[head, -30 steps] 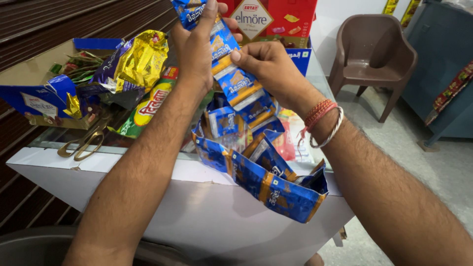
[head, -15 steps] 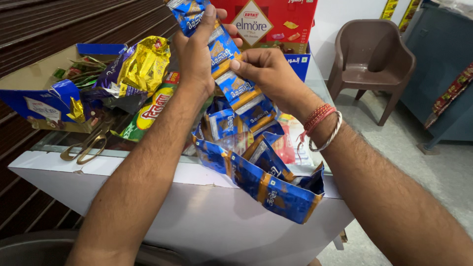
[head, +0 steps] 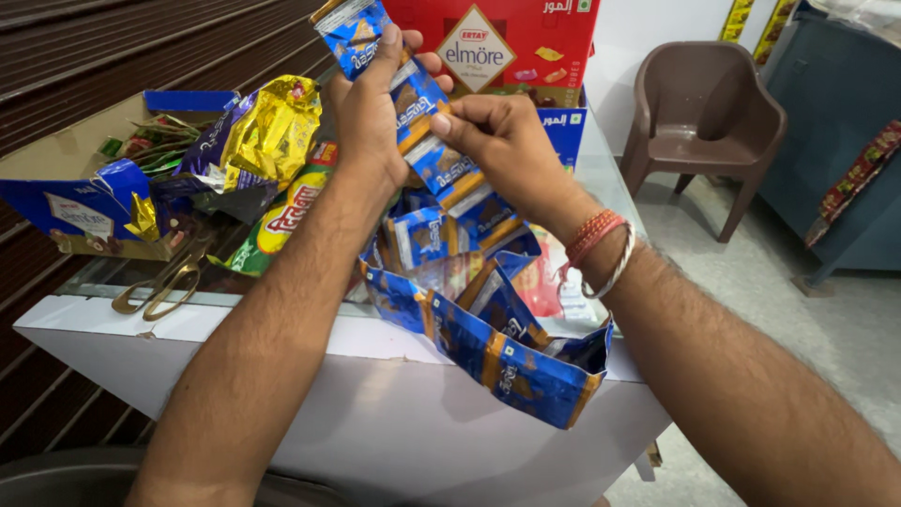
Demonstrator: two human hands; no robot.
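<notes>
A connected strip of small blue and orange snack packets (head: pixel 427 150) hangs from my two hands above a white counter. My left hand (head: pixel 368 117) grips the strip near its top end. A little lower, my right hand (head: pixel 502 141) pinches the strip between thumb and fingers. The strip's lower packets trail down into a torn blue wrapper bag (head: pixel 497 347) that lies open over the counter's front edge.
A pile of yellow, purple and green snack bags (head: pixel 267 141) sits at left beside an open blue carton (head: pixel 70 202). Scissors (head: pixel 160 286) lie on the glass counter top. Red boxes (head: pixel 516 42) stand behind. A brown plastic chair (head: pixel 704 122) is at right.
Both hands have lifted the strip slightly and drawn it closer to the camera; more packets have come up out of the torn bag.
</notes>
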